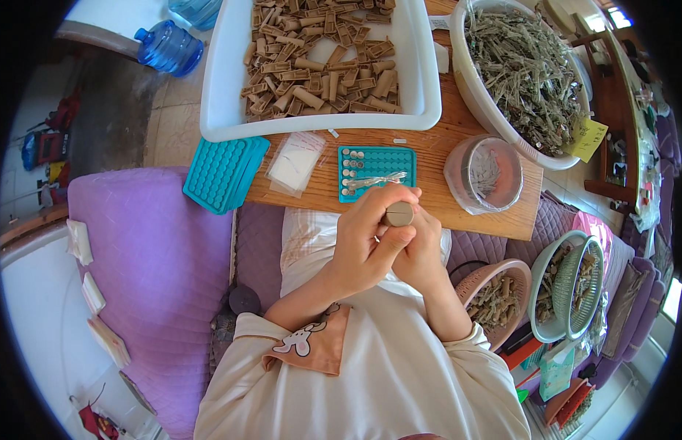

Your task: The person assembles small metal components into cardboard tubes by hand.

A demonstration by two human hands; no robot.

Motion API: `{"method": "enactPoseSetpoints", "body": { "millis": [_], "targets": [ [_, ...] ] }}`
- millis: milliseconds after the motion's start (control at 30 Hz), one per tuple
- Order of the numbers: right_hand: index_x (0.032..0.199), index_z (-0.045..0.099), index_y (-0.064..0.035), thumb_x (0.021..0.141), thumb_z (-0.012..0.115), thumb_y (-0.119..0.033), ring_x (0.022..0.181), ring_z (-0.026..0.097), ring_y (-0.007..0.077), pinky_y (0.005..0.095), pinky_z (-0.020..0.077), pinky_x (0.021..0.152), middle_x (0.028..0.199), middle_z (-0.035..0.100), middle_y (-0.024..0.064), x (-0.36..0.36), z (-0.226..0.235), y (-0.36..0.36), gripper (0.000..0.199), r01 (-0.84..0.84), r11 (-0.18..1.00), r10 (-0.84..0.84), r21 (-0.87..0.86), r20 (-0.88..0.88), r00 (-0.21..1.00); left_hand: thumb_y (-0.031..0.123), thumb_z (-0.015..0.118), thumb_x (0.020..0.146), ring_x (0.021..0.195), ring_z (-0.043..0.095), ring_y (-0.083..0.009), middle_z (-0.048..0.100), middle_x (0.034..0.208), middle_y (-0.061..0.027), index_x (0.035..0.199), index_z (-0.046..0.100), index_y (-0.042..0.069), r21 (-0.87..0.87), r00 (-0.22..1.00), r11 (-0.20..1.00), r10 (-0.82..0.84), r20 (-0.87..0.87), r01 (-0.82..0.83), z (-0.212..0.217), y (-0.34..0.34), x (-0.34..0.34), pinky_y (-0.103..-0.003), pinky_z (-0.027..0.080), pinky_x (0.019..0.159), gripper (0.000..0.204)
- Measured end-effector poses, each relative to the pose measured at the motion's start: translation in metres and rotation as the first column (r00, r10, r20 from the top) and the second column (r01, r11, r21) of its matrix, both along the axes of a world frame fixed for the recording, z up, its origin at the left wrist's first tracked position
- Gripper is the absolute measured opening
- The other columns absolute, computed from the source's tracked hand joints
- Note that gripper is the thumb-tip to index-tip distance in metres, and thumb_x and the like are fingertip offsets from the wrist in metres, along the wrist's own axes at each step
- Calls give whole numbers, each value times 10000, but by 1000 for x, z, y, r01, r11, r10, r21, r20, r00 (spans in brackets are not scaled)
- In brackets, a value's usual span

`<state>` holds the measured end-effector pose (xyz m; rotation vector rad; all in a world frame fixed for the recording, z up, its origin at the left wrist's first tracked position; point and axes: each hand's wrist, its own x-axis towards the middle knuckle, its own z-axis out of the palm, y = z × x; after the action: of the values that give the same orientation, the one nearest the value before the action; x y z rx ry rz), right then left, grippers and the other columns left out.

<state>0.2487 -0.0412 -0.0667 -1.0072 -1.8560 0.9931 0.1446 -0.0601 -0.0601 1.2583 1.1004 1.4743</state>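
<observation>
Both hands come together in front of my chest, just over the near edge of the wooden table. My left hand (pixel 364 246) is closed round a brown plastic cylinder (pixel 399 214), its round end facing up with a thin slit across it. Pressed against the same piece from the other side is my right hand (pixel 421 251), its fingers curled and partly hidden. Just beyond them lies a teal moulded tray (pixel 399 158) with several small round silvery pieces in its left hollows. A see-through strip with thin wires (pixel 377 180) rests across that tray.
A white bin (pixel 212 95) of brown plastic shells stands ahead. At the far right is a white basin (pixel 473 81) of wired parts. A see-through tub (pixel 458 172), stacked teal trays (pixel 222 172) and plastic bags (pixel 295 163) flank the tray. Baskets (pixel 520 275) sit at right.
</observation>
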Motion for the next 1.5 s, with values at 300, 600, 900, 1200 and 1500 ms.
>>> {"method": "enactPoseSetpoints", "body": {
  "millis": [300,600,900,1200,1500],
  "targets": [
    [819,583,9,730,594,-42,620,570,231,281,449,576,748,590,134,80,10,51,103,379,897,-285,-226,360,888,496,420,832,813,555,-189,503,887,-87,1096,350,26,-152,906,985,135,402,-79,-15,-7,-19,-256,446,727,544],
    [859,589,-3,697,539,-13,740,570,377,444,448,661,770,584,227,129,-53,102,169,200,980,-97,-5,864,495,416,337,896,685,410,-83,460,828,-28,1200,371,36,-286,771,919,-29,636,270,-16,-4,-24,-200,341,611,487],
    [857,552,-14,744,493,-29,710,572,379,454,446,635,770,581,225,129,-53,107,129,156,988,-77,2,873,481,134,486,862,1046,489,-249,494,1073,-97,1155,399,108,-252,228,867,166,959,430,-30,-4,-25,-266,551,604,307],
    [806,487,-2,767,499,0,603,541,304,350,415,571,693,543,152,119,-10,89,41,320,938,-196,-136,553,810,201,502,863,1011,528,-240,530,1044,-87,1148,412,91,-244,146,837,197,970,490,-30,-1,-21,-237,553,567,318],
    [804,601,8,731,567,41,654,568,108,224,439,587,703,588,70,67,15,57,87,194,941,-161,-277,138,977,303,502,855,820,616,-196,563,982,-93,1131,422,47,-296,191,784,227,955,546,-28,-3,-20,-202,533,483,384]
  ]
}}
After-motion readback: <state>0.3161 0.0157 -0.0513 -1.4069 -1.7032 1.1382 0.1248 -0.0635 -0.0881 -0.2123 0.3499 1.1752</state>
